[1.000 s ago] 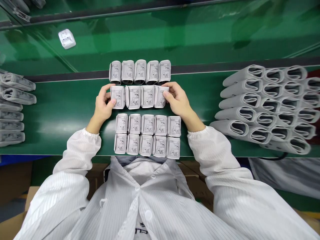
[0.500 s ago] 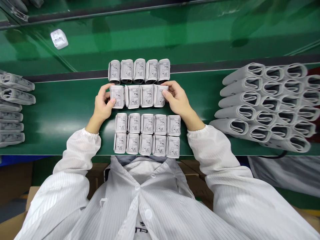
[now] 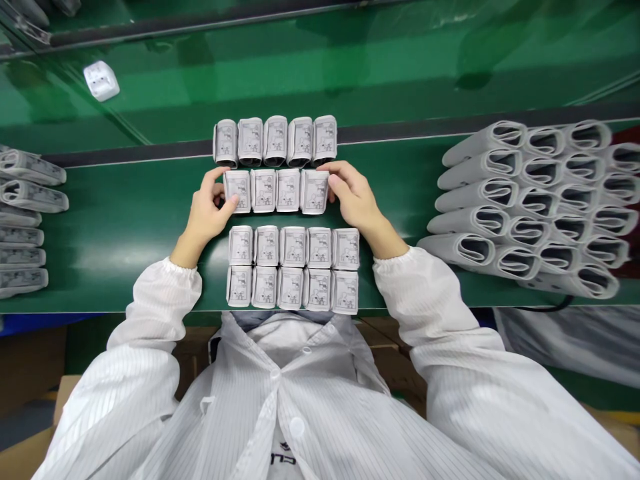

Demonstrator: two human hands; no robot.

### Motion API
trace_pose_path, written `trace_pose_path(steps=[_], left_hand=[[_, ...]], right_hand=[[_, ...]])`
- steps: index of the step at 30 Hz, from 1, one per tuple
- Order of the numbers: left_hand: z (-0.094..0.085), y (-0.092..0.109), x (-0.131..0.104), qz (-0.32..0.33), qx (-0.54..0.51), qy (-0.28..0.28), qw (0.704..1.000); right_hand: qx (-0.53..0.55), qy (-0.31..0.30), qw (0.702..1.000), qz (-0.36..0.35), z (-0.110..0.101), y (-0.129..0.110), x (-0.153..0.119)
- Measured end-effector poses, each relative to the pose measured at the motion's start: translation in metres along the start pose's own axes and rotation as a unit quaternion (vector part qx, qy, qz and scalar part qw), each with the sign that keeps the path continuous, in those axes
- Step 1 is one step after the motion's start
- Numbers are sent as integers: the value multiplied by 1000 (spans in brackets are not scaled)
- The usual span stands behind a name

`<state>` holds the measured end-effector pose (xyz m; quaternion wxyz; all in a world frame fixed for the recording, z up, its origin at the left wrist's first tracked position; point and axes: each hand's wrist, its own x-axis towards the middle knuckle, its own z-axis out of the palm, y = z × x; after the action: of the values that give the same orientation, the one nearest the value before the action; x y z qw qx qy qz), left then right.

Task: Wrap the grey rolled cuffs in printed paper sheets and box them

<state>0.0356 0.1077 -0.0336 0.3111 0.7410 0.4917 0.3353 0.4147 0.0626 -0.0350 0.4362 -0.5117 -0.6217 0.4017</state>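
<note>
Grey folded cuffs printed with line drawings, resembling blood pressure cuffs, stand in rows on the green bench. My left hand (image 3: 207, 207) closes on the left-end cuff (image 3: 238, 192) of the second row, thumb on its printed face and fingers behind it. At the other end, my right hand (image 3: 356, 200) is curled against the right-end cuff (image 3: 314, 192), index finger at its rear corner and thumb by its side edge. Two similar cuffs (image 3: 263, 191) (image 3: 288, 190) sit between them. Behind is a row of upright cuffs (image 3: 275, 139); nearer my body are two touching rows (image 3: 293, 247).
Looped grey cuffs (image 3: 500, 193) are stacked on the right of the bench (image 3: 140, 220). More folded cuffs (image 3: 23, 235) are piled at the left edge. A white plastic piece (image 3: 101, 81) lies on the green surface beyond the dark strip (image 3: 390, 131).
The ends of the second row have moved inward, and its cuffs sit closer together. My right thumb has slid off the printed face to the side edge. The view has shifted slightly.
</note>
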Motion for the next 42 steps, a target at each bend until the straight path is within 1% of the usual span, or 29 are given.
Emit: trace_pose_path(steps=[4, 15, 22, 29, 31, 33, 35, 37, 39, 40, 41, 42], left_hand=[[-1, 4, 1, 2, 3, -4, 1000], [-5, 1, 2, 23, 24, -3, 999], [-4, 1, 2, 35, 51, -4, 998], [-4, -5, 3, 66, 41, 4, 997], [-3, -5, 3, 79, 36, 7, 996], [0, -4, 4, 96, 35, 18, 995], [1, 0, 5, 118, 44, 40, 991], [0, 4, 5, 137, 55, 85, 985], [-4, 10, 4, 151, 48, 128, 979], [-8, 13, 3, 160, 35, 124, 979], [-12, 16, 2, 171, 20, 90, 981], [-16, 20, 0, 182, 7, 31, 983]], right_hand=[[2, 14, 1000, 14, -1, -5, 0], [2, 19, 1000, 14, 2, -10, 2], [37, 38, 998, -20, 5, -8, 4], [28, 37, 998, -31, 6, -2, 4], [22, 36, 998, -48, 7, 1, 3], [4, 44, 996, -82, 7, 3, 3], [-30, 68, 990, -120, 5, 5, 2], [-64, 104, 981, -148, 0, 8, 2], [-84, 146, 972, -163, -7, 13, 3], [-88, 163, 969, -165, -10, 16, 3], [-89, 178, 966, -166, -13, 20, 4], [-90, 190, 963, -166, -15, 24, 5]])
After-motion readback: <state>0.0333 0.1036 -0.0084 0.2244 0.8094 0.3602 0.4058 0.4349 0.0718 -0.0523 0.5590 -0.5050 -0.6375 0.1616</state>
